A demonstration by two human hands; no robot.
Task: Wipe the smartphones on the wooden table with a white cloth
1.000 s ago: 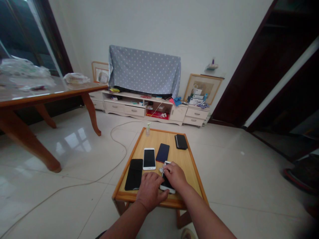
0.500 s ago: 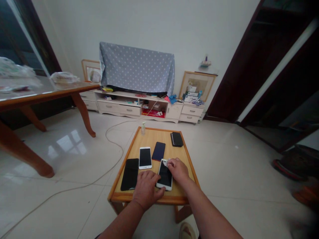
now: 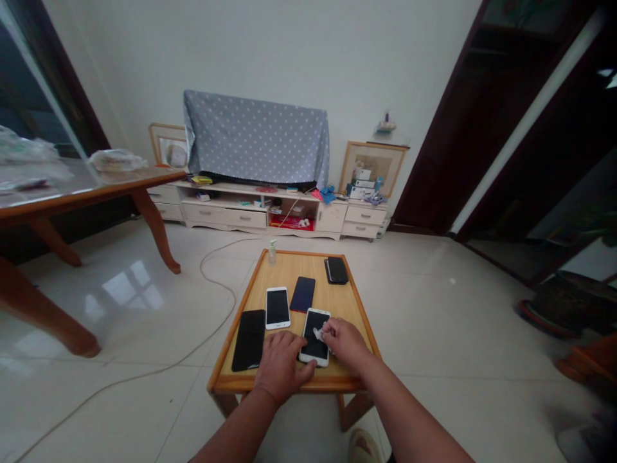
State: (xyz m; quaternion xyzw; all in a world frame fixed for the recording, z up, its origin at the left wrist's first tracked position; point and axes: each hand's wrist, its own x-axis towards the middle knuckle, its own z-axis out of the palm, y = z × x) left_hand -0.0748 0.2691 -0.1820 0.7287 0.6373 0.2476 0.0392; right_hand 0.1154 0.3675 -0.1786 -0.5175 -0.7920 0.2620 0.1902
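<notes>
White-framed smartphone [image 3: 314, 337] lies at 5 o'clock on the wooden counter [image 3: 241, 384], with a black phone [image 3: 249, 339] at 8 o'clock. Left hand [image 3: 282, 366] rests spread, touching the white phone's lower-left edge; right hand [image 3: 344, 341] pinches a small white wipe [image 3: 318, 334] against its screen.

No writing can be read anywhere. The pump bottle [image 3: 272, 254] at twelve o'clock on the worktop [image 3: 347, 302] and the stacked boxes [image 3: 362, 183] at one o'clock on the far cabinet [image 3: 365, 215] show only marks too small to read; the phone screens [image 3: 278, 307] are dark and blank.
</notes>
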